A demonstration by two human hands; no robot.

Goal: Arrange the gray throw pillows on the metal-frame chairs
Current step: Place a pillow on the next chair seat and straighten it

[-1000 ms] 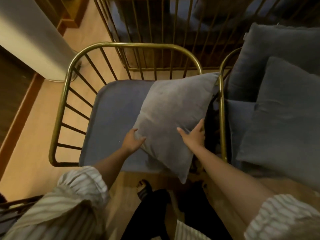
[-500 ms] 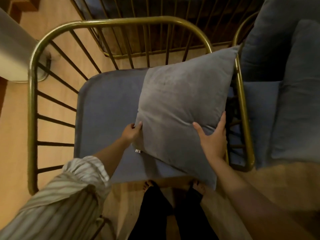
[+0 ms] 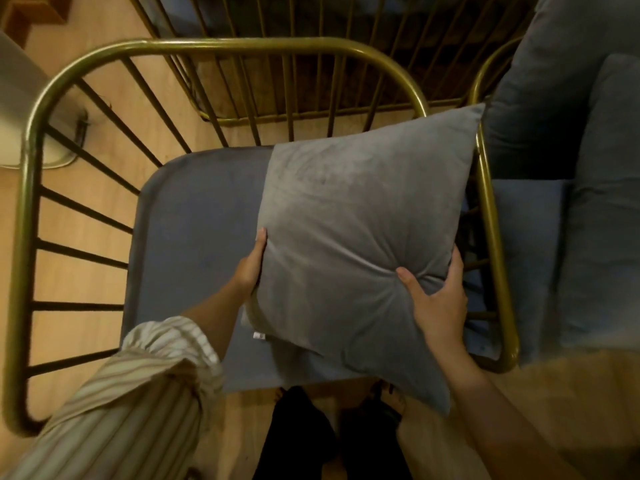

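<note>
Gray throw pillow (image 3: 356,237) held over the right half of the chair seat (image 3: 194,244), far corner at the brass frame (image 3: 485,202); left hand (image 3: 251,268) and right hand (image 3: 438,303) grasping its near edges; placing step; next, probably, propping it against the far backrest.

Warm wood floor (image 3: 86,109), dim light; white furniture base (image 3: 14,109) at left w/ shadow

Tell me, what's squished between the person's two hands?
The gray pillow. The head view shows the left hand on its left edge and the right hand pinching its right side, over the chair's blue seat.
</note>
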